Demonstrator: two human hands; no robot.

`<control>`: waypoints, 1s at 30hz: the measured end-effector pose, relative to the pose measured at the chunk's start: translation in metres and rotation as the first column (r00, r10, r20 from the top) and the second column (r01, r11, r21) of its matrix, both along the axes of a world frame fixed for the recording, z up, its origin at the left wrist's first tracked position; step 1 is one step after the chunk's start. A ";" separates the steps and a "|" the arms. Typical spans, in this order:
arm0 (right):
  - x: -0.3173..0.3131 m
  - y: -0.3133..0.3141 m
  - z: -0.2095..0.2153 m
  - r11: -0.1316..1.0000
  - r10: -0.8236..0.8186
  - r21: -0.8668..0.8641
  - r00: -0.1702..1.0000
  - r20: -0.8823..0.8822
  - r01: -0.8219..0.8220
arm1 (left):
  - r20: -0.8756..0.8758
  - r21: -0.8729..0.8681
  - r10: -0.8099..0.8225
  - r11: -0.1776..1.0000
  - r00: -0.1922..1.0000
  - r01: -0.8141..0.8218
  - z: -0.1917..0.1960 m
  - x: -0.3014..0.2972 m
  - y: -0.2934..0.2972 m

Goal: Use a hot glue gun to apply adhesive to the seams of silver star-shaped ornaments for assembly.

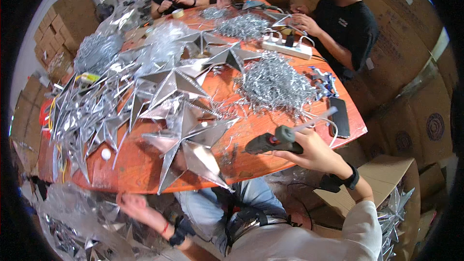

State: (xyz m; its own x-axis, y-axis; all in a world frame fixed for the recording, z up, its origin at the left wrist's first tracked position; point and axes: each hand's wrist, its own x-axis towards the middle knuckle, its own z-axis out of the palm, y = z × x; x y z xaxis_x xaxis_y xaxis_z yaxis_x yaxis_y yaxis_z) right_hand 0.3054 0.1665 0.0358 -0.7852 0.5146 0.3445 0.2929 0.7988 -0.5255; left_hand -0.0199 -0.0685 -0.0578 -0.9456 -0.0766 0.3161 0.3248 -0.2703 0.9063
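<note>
My right hand (316, 150) is closed round a dark glue gun (263, 143) above the table's near right edge. A translucent glue stick (319, 119) sticks out of the gun's back end. My left hand (137, 207) hangs below the table's front edge, beside a clear plastic bag (72, 212) of silver stars. Its fingers are blurred, and I cannot make out anything in them. Between the hands, a large silver five-pointed star (186, 140) lies at the front of the table, one point reaching past the edge. Another silver star (174, 84) sits behind it.
Silver tinsel (275, 82) is heaped on the orange table (130, 164), near a black phone (339, 117) and a white power strip (286, 49). Flat star pieces (92, 111) pile up on the left. Two people work across the table. An open cardboard box (367, 179) stands at right.
</note>
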 end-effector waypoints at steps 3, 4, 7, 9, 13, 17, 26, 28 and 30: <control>-0.003 0.010 -0.014 0.993 -0.046 -0.115 0.998 -0.039 0.041 | -0.002 -0.097 -0.058 0.994 0.998 0.057 -0.005 -0.006 -0.051; -0.008 0.014 -0.021 0.988 -0.020 -0.155 0.994 -0.103 0.004 | -0.227 -0.127 0.030 0.990 0.973 -0.060 -0.028 -0.003 -0.063; -0.009 0.027 -0.041 0.978 -0.034 -0.203 0.999 0.037 0.041 | -0.067 0.055 -0.639 0.765 0.766 0.642 -0.027 -0.003 -0.098; -0.016 0.027 -0.045 0.975 -0.073 -0.208 0.996 0.047 0.082 | 0.015 -0.191 -0.736 0.663 0.677 0.724 -0.016 0.019 -0.094; -0.019 0.028 -0.059 0.982 -0.126 -0.137 0.991 0.037 0.130 | 0.589 -0.225 -0.764 0.158 0.263 0.961 0.047 0.075 -0.052; -0.015 0.029 -0.063 0.983 -0.139 -0.114 0.988 0.060 0.145 | 0.515 -0.359 -0.836 -0.012 0.187 0.933 0.027 0.083 -0.013; -0.003 0.029 -0.062 0.985 -0.157 -0.061 0.985 0.074 0.162 | 0.556 -0.214 -0.831 -0.106 0.032 0.971 0.001 0.097 0.012; -0.003 0.029 -0.062 0.983 -0.166 -0.070 0.983 0.077 0.172 | 0.595 -0.245 -0.804 -0.178 0.003 0.953 0.003 0.099 0.020; -0.004 0.028 -0.064 0.980 -0.175 -0.081 0.981 0.081 0.182 | 0.582 -0.247 -0.813 -0.204 -0.023 0.947 0.007 0.104 0.027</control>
